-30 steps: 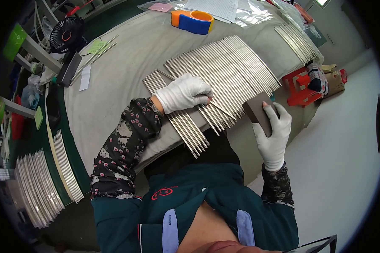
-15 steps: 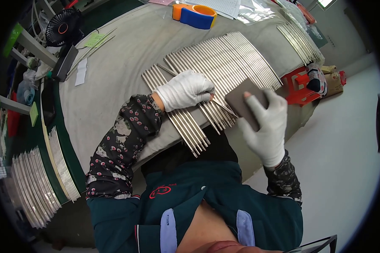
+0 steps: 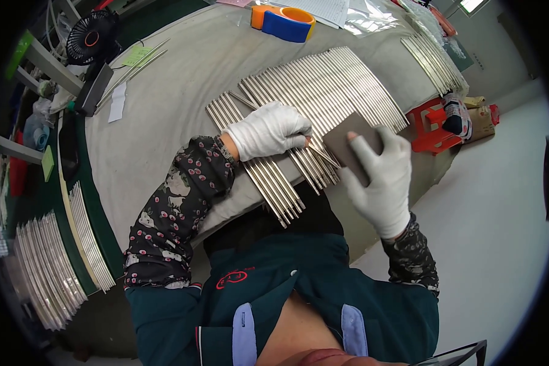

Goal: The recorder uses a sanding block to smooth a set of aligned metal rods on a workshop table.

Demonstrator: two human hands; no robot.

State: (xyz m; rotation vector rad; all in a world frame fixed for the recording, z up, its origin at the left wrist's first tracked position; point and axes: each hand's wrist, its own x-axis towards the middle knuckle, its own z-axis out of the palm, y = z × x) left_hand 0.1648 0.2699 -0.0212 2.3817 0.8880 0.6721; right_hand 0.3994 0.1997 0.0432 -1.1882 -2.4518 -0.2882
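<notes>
Your left hand is closed around a thin metal rod, which slants across the other rods from far left to near right. Your right hand grips a brown block, fingers on top, thumb at its near side, close to that rod's near end; whether the two touch, you cannot tell. A wide row of rods lies on the counter, with a smaller group of rods to its left. Beyond the row sits an orange-and-blue tape dispenser.
</notes>
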